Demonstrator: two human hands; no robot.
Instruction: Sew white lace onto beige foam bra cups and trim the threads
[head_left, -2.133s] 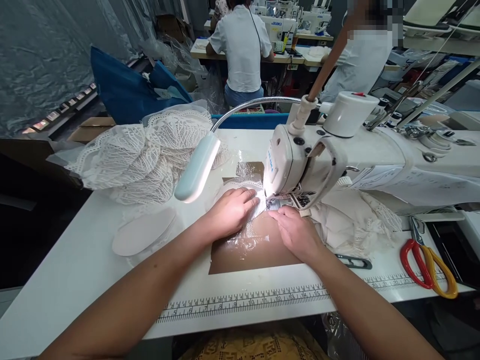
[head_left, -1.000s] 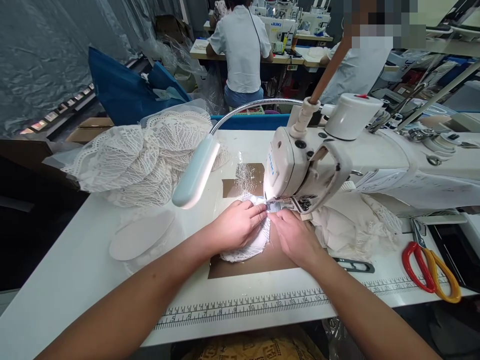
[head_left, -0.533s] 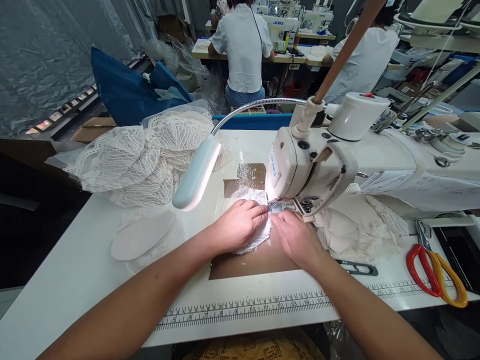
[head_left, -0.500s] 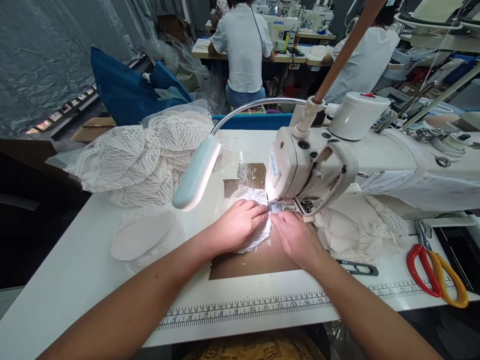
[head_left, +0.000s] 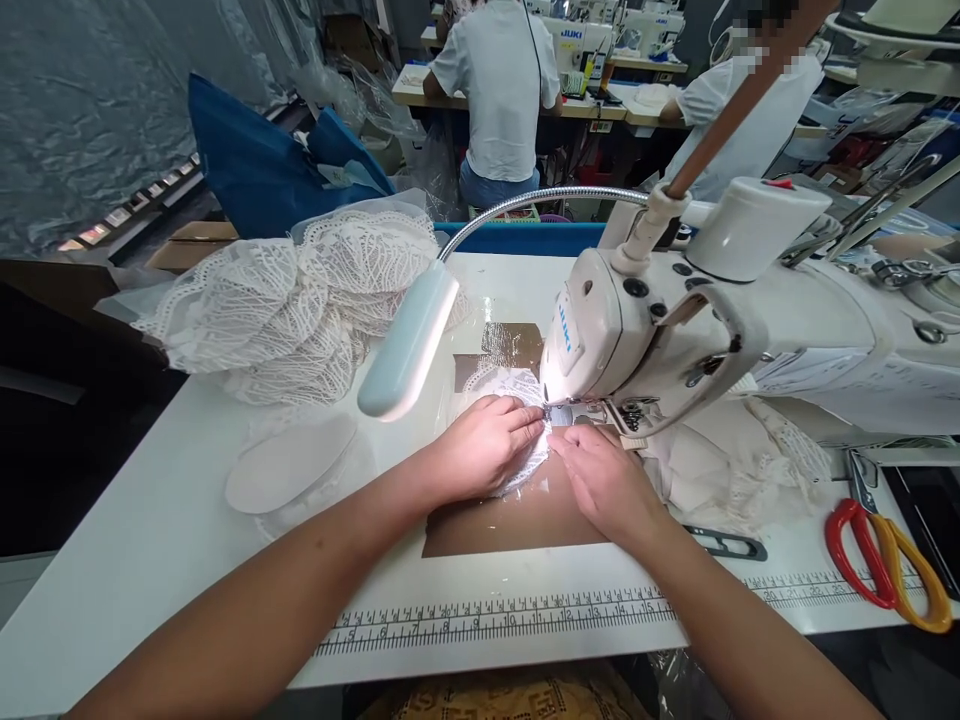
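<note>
My left hand [head_left: 484, 448] lies flat with fingers together on a white lace piece [head_left: 504, 385] under the head of the white sewing machine [head_left: 675, 320]. My right hand [head_left: 606, 480] rests beside it on the brown plate [head_left: 510, 525], fingertips pressing the lace edge by the presser foot [head_left: 574, 415]. Both hands press the fabric down and neither grips it. Part of the lace is hidden under my left palm.
A pile of white lace pieces [head_left: 292, 300] lies at the back left, oval foam pads [head_left: 289, 475] nearer. A gooseneck lamp [head_left: 409, 340] hangs over the table. Cream fabric [head_left: 735, 460], a black thread snip [head_left: 731, 545] and red-yellow scissors [head_left: 885, 565] lie right. Two people sit behind.
The lace piece has moved further back under the machine head, and both hands have followed it a little. The view has shifted slightly.
</note>
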